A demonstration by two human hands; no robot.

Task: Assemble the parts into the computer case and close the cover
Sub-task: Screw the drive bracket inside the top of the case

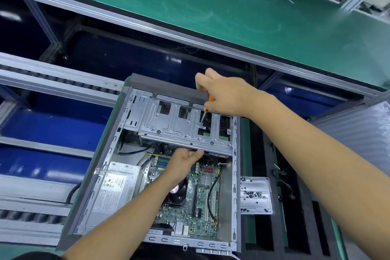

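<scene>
An open grey computer case [234,186] lies in front of me with no cover on it. Inside are a green motherboard [202,202], a silver power supply [117,188] at the left and a metal drive cage [168,124] across the far end. My right hand [228,95] grips an orange-handled screwdriver [207,107]; its tip points down at a tab on the cage's right part. My left hand [185,160] is closed around the cage's near edge, above the motherboard. The CPU fan [179,194] is partly hidden by my left forearm.
A small metal tray [263,183] holding several black screws lies just right of the case. A green conveyor belt [211,6] runs across the back. Roller rails [52,82] and blue bins are at the left, black foam slots at the right.
</scene>
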